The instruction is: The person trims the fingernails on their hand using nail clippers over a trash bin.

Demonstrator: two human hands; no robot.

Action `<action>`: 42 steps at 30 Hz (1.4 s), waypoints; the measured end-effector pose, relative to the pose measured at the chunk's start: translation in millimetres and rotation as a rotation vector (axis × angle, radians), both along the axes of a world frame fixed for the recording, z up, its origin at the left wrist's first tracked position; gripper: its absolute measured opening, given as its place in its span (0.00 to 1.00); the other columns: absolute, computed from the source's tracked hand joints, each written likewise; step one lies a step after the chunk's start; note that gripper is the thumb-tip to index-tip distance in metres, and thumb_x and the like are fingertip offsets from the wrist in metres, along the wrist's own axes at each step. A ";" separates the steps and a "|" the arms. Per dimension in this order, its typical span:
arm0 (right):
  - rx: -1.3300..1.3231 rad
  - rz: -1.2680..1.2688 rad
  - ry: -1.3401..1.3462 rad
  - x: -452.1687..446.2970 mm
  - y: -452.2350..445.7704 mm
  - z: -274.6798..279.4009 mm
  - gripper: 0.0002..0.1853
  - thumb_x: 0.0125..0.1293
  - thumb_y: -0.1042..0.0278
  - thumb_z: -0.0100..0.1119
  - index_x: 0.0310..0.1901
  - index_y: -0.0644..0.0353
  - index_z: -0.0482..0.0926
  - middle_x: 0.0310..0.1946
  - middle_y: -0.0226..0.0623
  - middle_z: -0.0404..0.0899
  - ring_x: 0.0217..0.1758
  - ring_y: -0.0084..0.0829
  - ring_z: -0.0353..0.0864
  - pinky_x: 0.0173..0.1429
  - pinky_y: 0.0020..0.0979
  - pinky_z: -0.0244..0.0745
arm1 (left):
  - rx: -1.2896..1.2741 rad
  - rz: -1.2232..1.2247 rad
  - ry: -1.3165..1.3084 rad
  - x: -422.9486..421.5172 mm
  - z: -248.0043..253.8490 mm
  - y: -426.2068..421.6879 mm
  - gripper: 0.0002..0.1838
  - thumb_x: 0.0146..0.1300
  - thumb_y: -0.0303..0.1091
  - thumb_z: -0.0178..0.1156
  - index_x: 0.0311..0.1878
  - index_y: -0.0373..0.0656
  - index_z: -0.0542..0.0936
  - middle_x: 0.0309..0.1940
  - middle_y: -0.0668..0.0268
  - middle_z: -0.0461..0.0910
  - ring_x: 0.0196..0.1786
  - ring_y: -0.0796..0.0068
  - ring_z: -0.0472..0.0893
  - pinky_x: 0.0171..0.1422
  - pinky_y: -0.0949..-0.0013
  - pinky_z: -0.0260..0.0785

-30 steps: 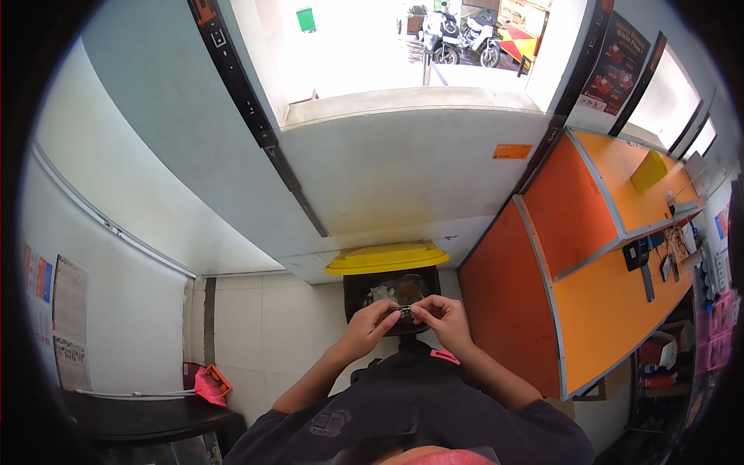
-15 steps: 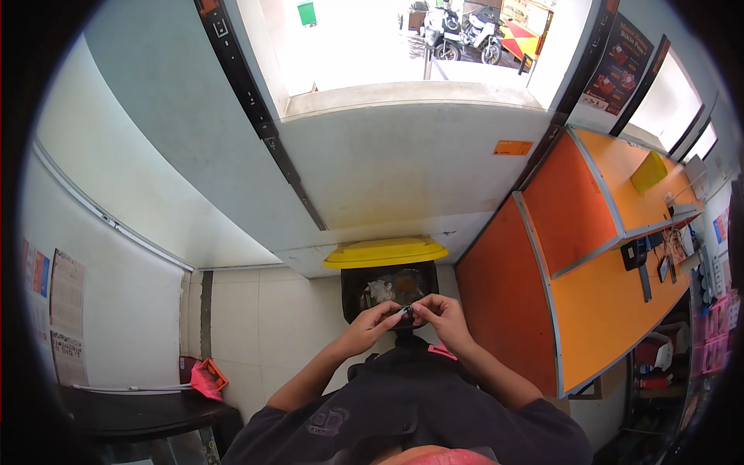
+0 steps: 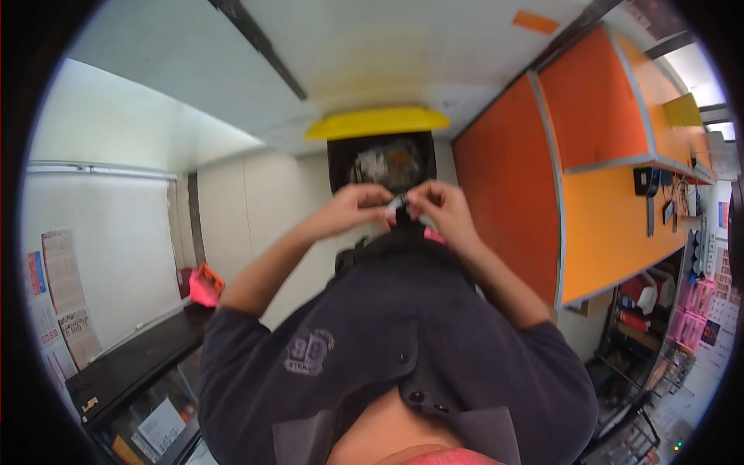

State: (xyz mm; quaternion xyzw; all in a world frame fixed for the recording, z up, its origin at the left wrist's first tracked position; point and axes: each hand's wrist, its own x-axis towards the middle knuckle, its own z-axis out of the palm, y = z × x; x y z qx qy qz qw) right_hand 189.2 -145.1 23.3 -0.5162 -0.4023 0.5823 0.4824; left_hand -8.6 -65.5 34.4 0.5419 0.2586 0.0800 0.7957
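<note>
Between my two hands is a small black-and-white object (image 3: 399,201), too small and blurred to name. My left hand (image 3: 363,208) pinches it from the left, and my right hand (image 3: 440,208) pinches its other side, fingertips nearly meeting. Just beyond the hands stands a black bin (image 3: 338,159) with crumpled white and brownish waste inside. Its yellow lid (image 3: 378,122) is raised against the pale wall behind.
An orange counter (image 3: 504,178) runs along the right, with a yellow container (image 3: 682,111) and small devices on it. At the left a dark cabinet (image 3: 136,364) stands near a pink and orange item (image 3: 205,285). Pale tiles (image 3: 267,194) cover the floor.
My view has tilted down, so the window opening and motorbikes have left the frame and the bin and hands appear higher. Both hands stay together on the small object.
</note>
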 end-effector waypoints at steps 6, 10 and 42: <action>-0.042 -0.027 0.041 0.5 3.4 1.4 0.07 0.59 0.72 0.59 0.31 0.68 0.77 0.22 0.30 0.76 0.25 0.17 0.74 0.31 0.20 0.68 | 0.004 0.069 0.070 6.0 12.1 -0.5 0.15 0.59 0.32 0.60 0.46 0.31 0.75 0.37 0.60 0.80 0.39 0.75 0.79 0.50 0.73 0.69; -0.048 -0.027 0.078 2.8 10.3 0.8 0.06 0.59 0.73 0.58 0.32 0.68 0.77 0.24 0.31 0.77 0.27 0.18 0.75 0.32 0.20 0.70 | 0.054 0.033 0.105 7.7 8.6 7.3 0.16 0.60 0.33 0.57 0.47 0.30 0.75 0.37 0.59 0.80 0.41 0.75 0.79 0.51 0.73 0.69; -0.230 0.030 0.267 32.6 94.1 -76.4 0.09 0.59 0.70 0.60 0.37 0.68 0.78 0.28 0.34 0.79 0.28 0.20 0.78 0.36 0.20 0.74 | 0.206 -0.043 0.174 32.8 -57.5 90.2 0.15 0.62 0.39 0.54 0.42 0.35 0.77 0.30 0.65 0.79 0.29 0.82 0.76 0.39 0.79 0.66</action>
